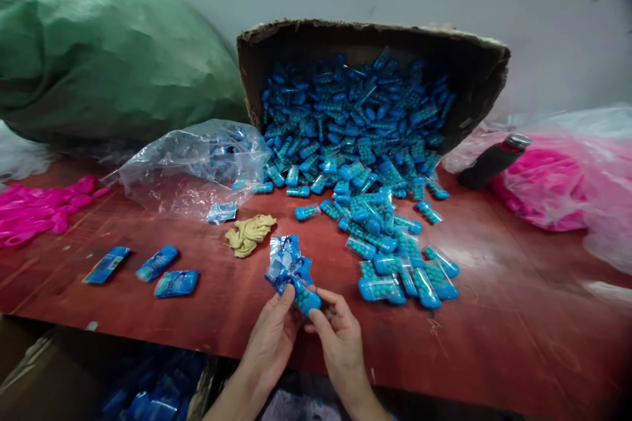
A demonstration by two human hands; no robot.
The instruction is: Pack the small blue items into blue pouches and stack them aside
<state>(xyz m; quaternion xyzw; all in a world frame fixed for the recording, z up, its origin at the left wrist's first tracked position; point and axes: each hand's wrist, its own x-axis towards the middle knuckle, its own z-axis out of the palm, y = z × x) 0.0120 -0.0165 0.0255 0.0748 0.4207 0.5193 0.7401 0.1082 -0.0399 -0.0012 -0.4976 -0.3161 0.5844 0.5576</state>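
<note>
Between both hands, near the front edge of the table, is a small clear bottle [307, 301] with a blue cap and blue-green beads inside. My left hand [274, 322] is closed on its left part, thumb on top. With thumb and fingers my right hand [340, 325] grips the blue right end. Just beyond my fingers lie several flat blue printed sleeves [285, 248]; the lower ones overlap the bottle in view, and I cannot tell whether one is around it. To the right is a loose pile of similar bead-filled bottles [388, 263].
A tipped cardboard box [494, 89] spills bottles onto the red table [498, 348]. Left are wrapped blue packs [176, 283], a yellowish cloth [250, 235], a clear bag [162, 174], pink pieces [44, 207] and a green sack [113, 59]. A dark flask [494, 161] leans at right.
</note>
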